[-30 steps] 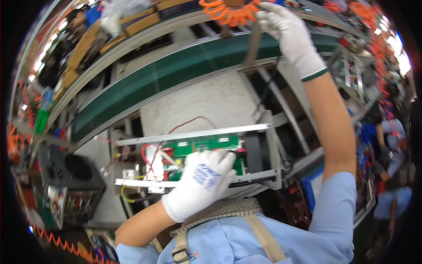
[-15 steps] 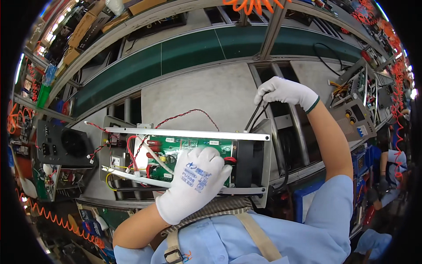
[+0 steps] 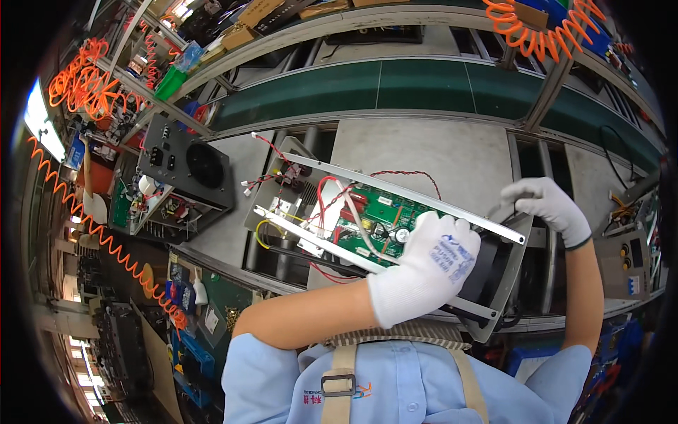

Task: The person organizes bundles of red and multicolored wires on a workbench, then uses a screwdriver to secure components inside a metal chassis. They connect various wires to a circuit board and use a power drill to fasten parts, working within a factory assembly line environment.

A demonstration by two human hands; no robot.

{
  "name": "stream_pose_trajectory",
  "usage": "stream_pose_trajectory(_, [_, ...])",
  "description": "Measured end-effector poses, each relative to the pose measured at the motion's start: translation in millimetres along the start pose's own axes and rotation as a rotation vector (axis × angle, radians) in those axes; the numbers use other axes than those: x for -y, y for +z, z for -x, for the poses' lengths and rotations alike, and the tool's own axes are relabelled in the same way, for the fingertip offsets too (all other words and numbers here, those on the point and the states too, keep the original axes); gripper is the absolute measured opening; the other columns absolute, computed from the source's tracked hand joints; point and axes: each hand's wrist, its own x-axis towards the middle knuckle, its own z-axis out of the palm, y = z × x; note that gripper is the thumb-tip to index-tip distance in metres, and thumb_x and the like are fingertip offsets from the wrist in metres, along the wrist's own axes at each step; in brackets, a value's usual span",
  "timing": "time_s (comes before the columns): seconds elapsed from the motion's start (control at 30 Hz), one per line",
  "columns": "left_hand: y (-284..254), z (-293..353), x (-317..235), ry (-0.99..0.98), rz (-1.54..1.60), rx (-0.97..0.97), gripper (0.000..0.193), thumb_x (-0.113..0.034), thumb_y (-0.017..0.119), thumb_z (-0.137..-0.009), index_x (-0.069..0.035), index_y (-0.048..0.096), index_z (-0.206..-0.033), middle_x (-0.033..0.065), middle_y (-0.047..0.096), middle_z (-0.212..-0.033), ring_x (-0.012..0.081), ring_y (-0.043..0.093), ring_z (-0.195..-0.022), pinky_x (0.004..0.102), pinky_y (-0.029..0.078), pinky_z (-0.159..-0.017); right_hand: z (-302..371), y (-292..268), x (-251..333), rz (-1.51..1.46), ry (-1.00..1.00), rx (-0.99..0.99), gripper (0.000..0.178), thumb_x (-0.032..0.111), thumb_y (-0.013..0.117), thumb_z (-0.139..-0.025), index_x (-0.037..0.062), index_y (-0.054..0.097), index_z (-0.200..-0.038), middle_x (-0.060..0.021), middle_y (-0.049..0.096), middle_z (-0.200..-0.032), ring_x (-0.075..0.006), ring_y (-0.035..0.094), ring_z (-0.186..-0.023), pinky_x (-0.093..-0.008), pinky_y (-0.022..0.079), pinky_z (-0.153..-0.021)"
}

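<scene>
An open metal chassis lies in front of me, its long rails slanting down to the right. Inside it sits a green circuit board with red, white and black parts. My left hand, in a white glove, reaches over the board with fingers curled down; whatever they grip is hidden. Just beyond the chassis's right end is my right hand, also gloved, its thumb and fingertips pinching a thin black cable. A twisted red-and-black wire loops over the far rail. Loose connector wires stick out at the left end.
A dark panel with a round fan stands on another unit to the left. Farther right is a unit with a grey control panel. A green conveyor belt runs behind the worktop. Orange coiled hoses hang overhead.
The view has turned left, so the chassis appears farther right and slanted. My right hand has come down nearer the chassis's far rail with the black cable. My left hand stays over the board.
</scene>
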Motion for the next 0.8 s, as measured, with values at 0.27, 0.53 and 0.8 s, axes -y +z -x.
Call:
stream_pose_trajectory(0.27, [-99,92,132,-0.005,0.19,-0.237,0.019,-0.002,0.056,-0.077,-0.001,0.064,-0.094,0.0153,0.063,-0.088,0.0351,0.06,-0.086,0.0397,0.047,-0.077,43,3,7,-0.032,-0.245,-0.442,0.043,0.026,0.059,-0.096,-0.0061,0.057,-0.125,-0.011,0.064,-0.117,-0.0191,0.059,-0.113,-0.0334,0.041,-0.104])
stream_pose_trajectory(0.53, [-25,154,273,-0.397,0.011,-0.289,0.02,-0.018,0.059,-0.086,-0.008,0.066,-0.102,0.0135,0.064,-0.093,0.0323,0.063,-0.09,0.0428,0.048,-0.083,69,92,65,0.083,-0.183,-0.511,0.025,0.009,0.058,-0.094,-0.0025,0.065,-0.115,-0.0066,0.068,-0.109,-0.0143,0.061,-0.104,-0.0291,0.047,-0.094])
stream_pose_trajectory(0.8, [-29,168,272,-0.194,0.077,-0.734,0.052,0.009,0.05,-0.082,0.0,0.052,-0.134,0.0175,0.056,-0.132,0.03,0.052,-0.126,0.037,0.037,-0.109,49,206,83,0.709,-0.314,-0.258,0.037,0.014,0.073,-0.076,-0.0017,0.066,-0.109,-0.0187,0.069,-0.099,-0.0347,0.066,-0.092,-0.0398,0.051,-0.083])
